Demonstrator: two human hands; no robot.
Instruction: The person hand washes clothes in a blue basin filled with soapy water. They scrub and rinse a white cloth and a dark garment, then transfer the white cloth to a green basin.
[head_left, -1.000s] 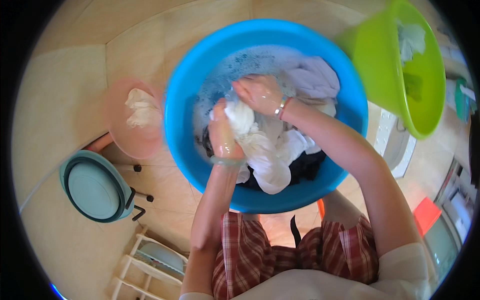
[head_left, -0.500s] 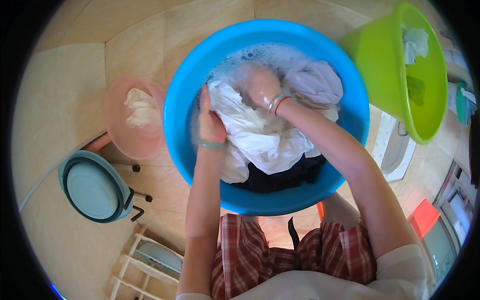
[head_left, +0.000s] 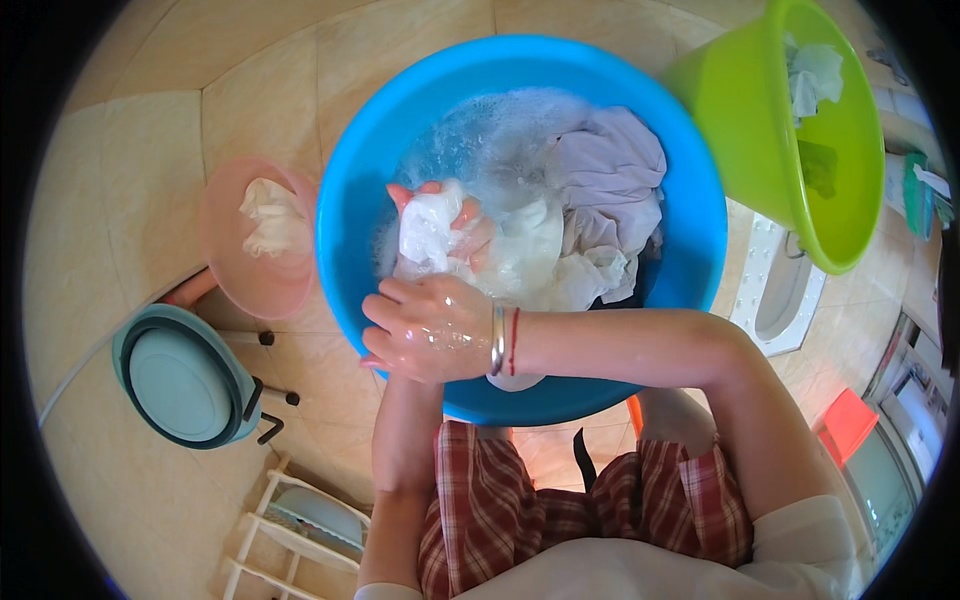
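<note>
A wide blue basin [head_left: 690,215] holds soapy water and wet laundry. My left hand [head_left: 478,245] is closed around a bunched wet white cloth [head_left: 430,228], its fingers partly covered by the folds. Across my left wrist lies my right hand [head_left: 430,325], palm down, with bent fingers wrapped over the wrist and suds on its back. It hides the bangle there. A pale grey-lavender garment [head_left: 610,165] floats on the basin's right side, touching more white fabric [head_left: 590,280]. Little shows of a dark cloth [head_left: 632,290] underneath.
At the right, a lime-green tub [head_left: 740,120] stands tilted with pale cloth inside. A pink basin [head_left: 225,240] with cream cloth is at the left, above a folded teal basin [head_left: 180,385]. A wooden rack [head_left: 265,520] stands lower left; a white squat toilet [head_left: 780,280] lies right.
My right hand has come out of the suds and moved toward me onto my left wrist. My left hand has turned and gathered white cloth into its grip. The white fabric has spread rightward.
</note>
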